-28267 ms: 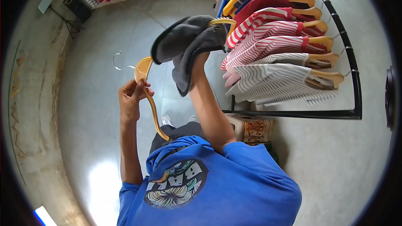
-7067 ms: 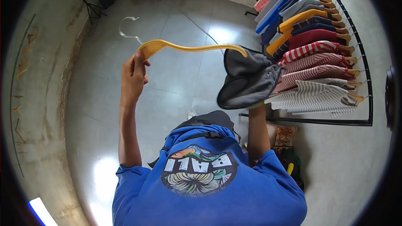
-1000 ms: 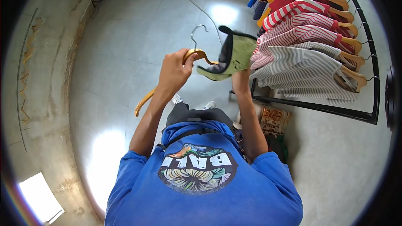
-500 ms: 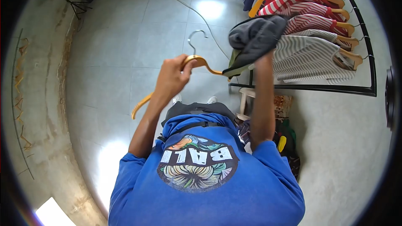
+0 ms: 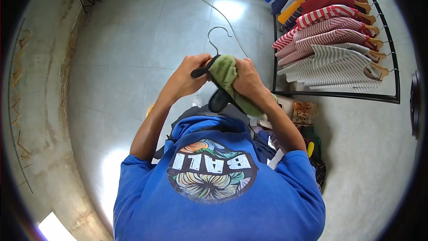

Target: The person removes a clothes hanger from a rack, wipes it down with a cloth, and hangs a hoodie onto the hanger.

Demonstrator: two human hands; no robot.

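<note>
Green cloth (image 5: pixel 225 71), bunched in the right hand's (image 5: pixel 251 80) curled fingers, had come leftward along the hanger (image 5: pixel 150 108) to its middle, below the hook (image 5: pixel 216 47), beside the left hand (image 5: pixel 188 78) pinching the wood, so rubbing seemingly centred there.

"What's worn below the grip?"
"Blue T-shirt (image 5: pixel 218 218), short sleeves (image 5: pixel 296 167) ending well back from it."
"Any markings?"
"A dark rounded print (image 5: pixel 212 172), white "BALI" lettering (image 5: pixel 216 164) among flowers (image 5: pixel 207 184); nearer the grip, a pale shoe (image 5: pixel 196 101)."
</note>
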